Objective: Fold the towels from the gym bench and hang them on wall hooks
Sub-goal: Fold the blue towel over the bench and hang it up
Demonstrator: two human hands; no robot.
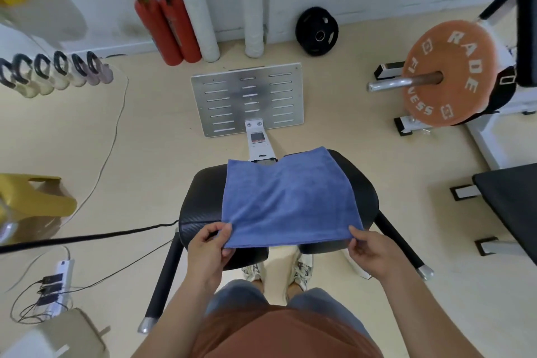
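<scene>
A blue towel [290, 197] lies spread flat over the black padded gym bench seat [200, 197], its far edge reaching past the seat's back. My left hand [210, 247] pinches the towel's near left corner. The near right corner is pinched by my right hand [370, 253]. Both corners are lifted slightly off the seat's front edge. No wall hooks are in view.
A slotted metal footplate [247, 102] lies on the floor beyond the bench. Two red fire extinguishers [168, 29] and a black weight plate [316, 30] lean on the wall. An orange barbell plate [449, 73] sits right, a second bench [514, 206] far right, a power strip [58, 285] with cables left.
</scene>
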